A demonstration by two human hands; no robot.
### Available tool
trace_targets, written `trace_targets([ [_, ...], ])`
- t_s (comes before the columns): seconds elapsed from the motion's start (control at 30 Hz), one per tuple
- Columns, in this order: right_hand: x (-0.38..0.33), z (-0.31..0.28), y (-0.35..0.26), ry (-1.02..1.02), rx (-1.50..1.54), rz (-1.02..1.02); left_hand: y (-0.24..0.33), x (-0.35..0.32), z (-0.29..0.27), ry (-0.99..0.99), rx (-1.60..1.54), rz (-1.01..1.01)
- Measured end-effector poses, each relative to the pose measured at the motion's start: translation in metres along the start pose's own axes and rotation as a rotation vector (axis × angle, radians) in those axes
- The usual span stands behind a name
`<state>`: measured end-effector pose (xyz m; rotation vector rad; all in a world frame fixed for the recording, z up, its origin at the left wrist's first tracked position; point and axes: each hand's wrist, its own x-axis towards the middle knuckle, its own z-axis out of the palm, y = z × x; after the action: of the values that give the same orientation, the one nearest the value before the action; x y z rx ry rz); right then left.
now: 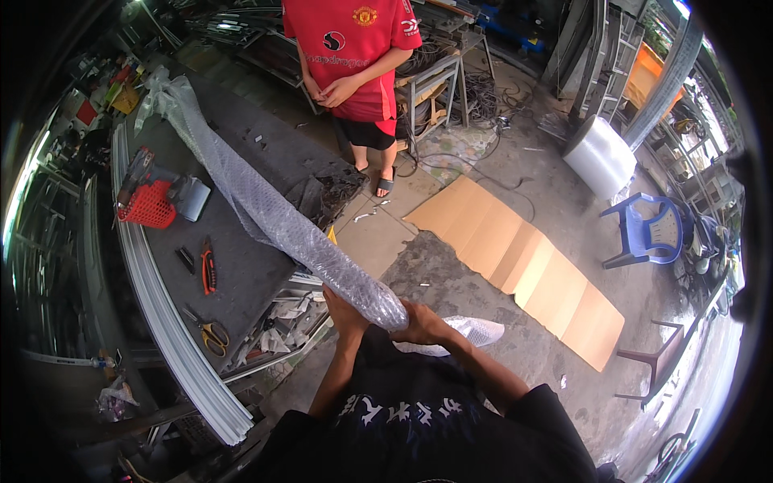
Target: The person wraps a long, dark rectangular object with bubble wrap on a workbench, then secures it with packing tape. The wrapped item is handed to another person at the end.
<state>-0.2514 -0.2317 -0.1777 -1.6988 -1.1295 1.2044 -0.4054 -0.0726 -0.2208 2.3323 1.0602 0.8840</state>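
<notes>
A long bundle covered in bubble wrap slants from the far left of the dark worktable to its near end in front of my body. My left hand is at the left side of that near end, with its fingers partly hidden by the wrap. On the opposite side my right hand closes round the end, its fingertips out of sight. Loose bubble wrap hangs beyond my right forearm. What lies inside the wrapping cannot be made out.
The worktable carries orange-handled pliers, scissors, a red basket and a power drill. White profiles line its left edge. A person stands opposite. Rightward are flattened cardboard, a plastic-wrap roll and a blue chair.
</notes>
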Motion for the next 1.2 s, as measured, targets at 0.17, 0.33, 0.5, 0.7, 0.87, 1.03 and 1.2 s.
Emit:
trace_targets([
  [0.17, -0.014, 0.008, 0.006, 0.101, -0.120, 0.070, 0.005, 0.005, -0.005, -0.062, 0.050, 0.056],
  [0.33, -0.015, 0.015, 0.008, 0.176, -0.106, 0.115, 0.000, -0.002, 0.002, -0.043, -0.029, -0.173],
  [0.5, -0.005, 0.019, 0.018, 0.132, -0.052, 0.064, -0.011, -0.010, 0.009, -0.064, 0.101, -0.124],
  [0.7, -0.006, 0.008, 0.034, 0.015, -0.087, 0.111, -0.016, -0.010, 0.012, -0.044, 0.071, -0.078],
  [0.87, -0.014, -0.011, 0.044, -0.049, -0.129, 0.042, -0.017, -0.009, 0.012, -0.091, 0.133, 0.007],
  [1.03, -0.032, -0.044, 0.058, -0.232, -0.068, 0.137, -0.015, -0.006, 0.006, -0.112, 0.037, 0.008],
  [1.2, -0.025, -0.058, 0.043, 0.022, 0.244, 0.022, -0.009, 0.000, 0.009, -0.097, -0.105, -0.039],
])
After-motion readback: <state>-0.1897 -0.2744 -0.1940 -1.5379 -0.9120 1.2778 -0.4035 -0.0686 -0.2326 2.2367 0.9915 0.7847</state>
